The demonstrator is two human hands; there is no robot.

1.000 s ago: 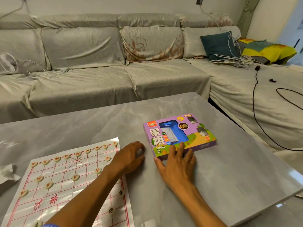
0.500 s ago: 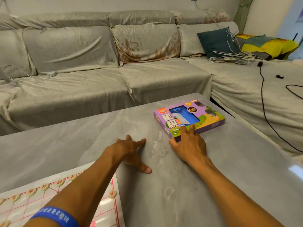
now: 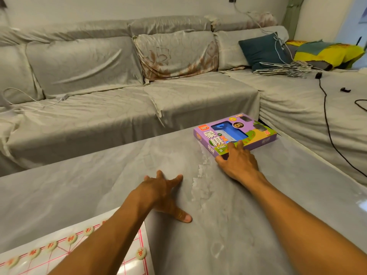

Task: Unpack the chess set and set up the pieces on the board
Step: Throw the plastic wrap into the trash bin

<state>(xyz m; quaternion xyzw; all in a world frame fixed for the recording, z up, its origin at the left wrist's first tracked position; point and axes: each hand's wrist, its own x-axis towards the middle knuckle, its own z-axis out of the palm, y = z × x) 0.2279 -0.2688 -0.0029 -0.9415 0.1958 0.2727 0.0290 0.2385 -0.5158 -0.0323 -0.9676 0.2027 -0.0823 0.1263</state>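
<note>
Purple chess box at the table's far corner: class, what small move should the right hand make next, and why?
Probably release and withdraw: the purple box already lies at the table's far corner, the right hand resting straight fingers on its near edge, clear of the board.

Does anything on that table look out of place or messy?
Yes. The purple chess box sits at the table's far right corner, one corner jutting past the edge, while the right hand touches it. A whitish patchy smear also runs down the tabletop between the hands.

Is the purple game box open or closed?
Closed: the box lies flat on the table, printed lid up, no flap raised; the right hand touches it.
</note>
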